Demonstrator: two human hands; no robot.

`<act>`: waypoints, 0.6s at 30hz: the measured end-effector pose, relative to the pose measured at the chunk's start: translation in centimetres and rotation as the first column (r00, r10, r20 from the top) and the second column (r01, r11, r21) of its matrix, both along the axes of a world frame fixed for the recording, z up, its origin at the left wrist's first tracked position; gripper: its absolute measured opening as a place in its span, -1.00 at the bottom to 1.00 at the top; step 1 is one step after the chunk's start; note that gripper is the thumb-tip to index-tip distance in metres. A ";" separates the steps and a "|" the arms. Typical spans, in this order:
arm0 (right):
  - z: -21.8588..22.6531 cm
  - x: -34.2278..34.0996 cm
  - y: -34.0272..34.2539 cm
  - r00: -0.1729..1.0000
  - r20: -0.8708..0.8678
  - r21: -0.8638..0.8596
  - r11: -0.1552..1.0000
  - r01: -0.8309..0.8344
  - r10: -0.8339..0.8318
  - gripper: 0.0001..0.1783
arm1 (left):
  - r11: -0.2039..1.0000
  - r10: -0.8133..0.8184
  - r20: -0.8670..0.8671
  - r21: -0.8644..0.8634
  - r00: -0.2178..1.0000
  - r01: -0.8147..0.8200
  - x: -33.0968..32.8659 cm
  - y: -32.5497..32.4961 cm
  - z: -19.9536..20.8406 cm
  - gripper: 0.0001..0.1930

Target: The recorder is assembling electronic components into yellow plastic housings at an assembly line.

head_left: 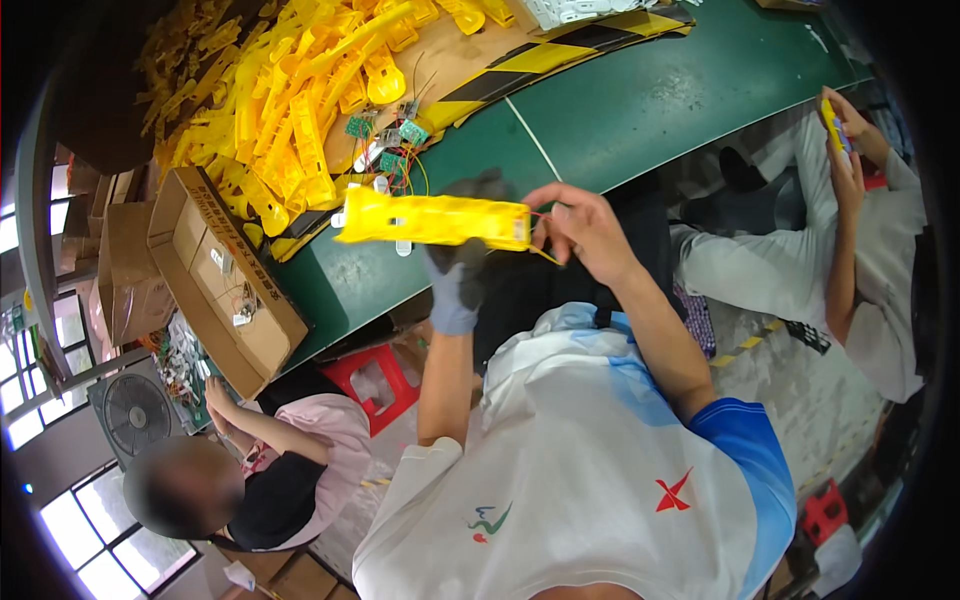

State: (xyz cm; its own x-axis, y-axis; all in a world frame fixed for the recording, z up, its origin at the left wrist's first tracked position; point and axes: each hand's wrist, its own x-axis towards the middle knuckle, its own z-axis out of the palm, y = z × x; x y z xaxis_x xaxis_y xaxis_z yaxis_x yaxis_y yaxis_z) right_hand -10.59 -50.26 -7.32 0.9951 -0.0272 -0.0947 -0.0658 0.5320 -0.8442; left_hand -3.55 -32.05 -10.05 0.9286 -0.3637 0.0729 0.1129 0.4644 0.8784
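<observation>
A long yellow plastic housing (440,220) lies level above the bench edge. My left hand (460,285), in a grey glove, is closed around its middle from below, with gloved fingers showing behind the far side. At the housing's right end, my bare right hand (592,235) has thumb and fingers pinched on thin wires. A red wire runs from that end to the fingertips, and a short yellow strand sticks out below. The housing hides part of my left hand. White pieces (403,247) show beside its left end.
Yellow housings (300,110) are heaped on cardboard at the far left. Wired green circuit boards (412,132) lie beside them on the green bench (640,125). An open cardboard box (275,300) stands left. Co-workers sit at left and right, one holding a yellow part (832,122).
</observation>
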 end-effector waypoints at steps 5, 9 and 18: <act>0.5 -1.2 -2.0 0.995 0.063 -0.225 0.970 0.090 -0.078 -0.64 | 0.990 0.008 0.114 -0.141 0.993 0.009 1.9 1.8 3.8 -0.29; -0.6 -1.4 -3.2 0.983 0.162 0.104 0.990 -0.099 0.081 -0.72 | 0.991 -0.002 0.055 -0.134 0.998 0.009 2.0 2.6 3.4 -0.20; 0.7 0.2 -2.8 0.962 0.206 0.202 0.954 -0.223 0.181 -0.64 | 0.939 -0.165 0.013 -0.305 0.986 0.161 1.5 1.6 1.4 -0.33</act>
